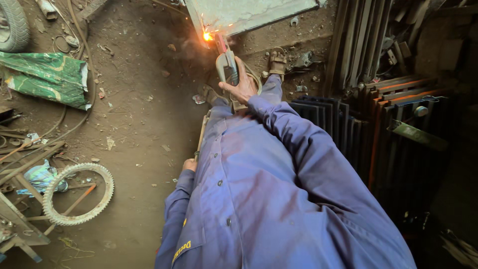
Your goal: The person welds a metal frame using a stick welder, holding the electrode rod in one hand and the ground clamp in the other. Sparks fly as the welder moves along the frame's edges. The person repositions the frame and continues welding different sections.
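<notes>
My right hand point(242, 85) grips a welding electrode holder point(226, 65), its rod tip touching the lower left corner of a pale metal sheet point(244, 14), where a bright orange arc point(207, 36) glows. My left hand point(189, 164) hangs low by my side, closed on the wooden handle of a tool point(202, 133) that runs up along my blue coverall; the tool's head is hidden. My two feet in sandals point(277, 63) stand on the dirt just below the sheet.
A white toothed ring gear point(78, 194) lies on metal scrap at lower left. A green sack point(46, 77) and cables point(84, 89) lie at left, a tyre point(14, 24) at top left. Stacked dark and orange metal frames point(398, 129) crowd the right.
</notes>
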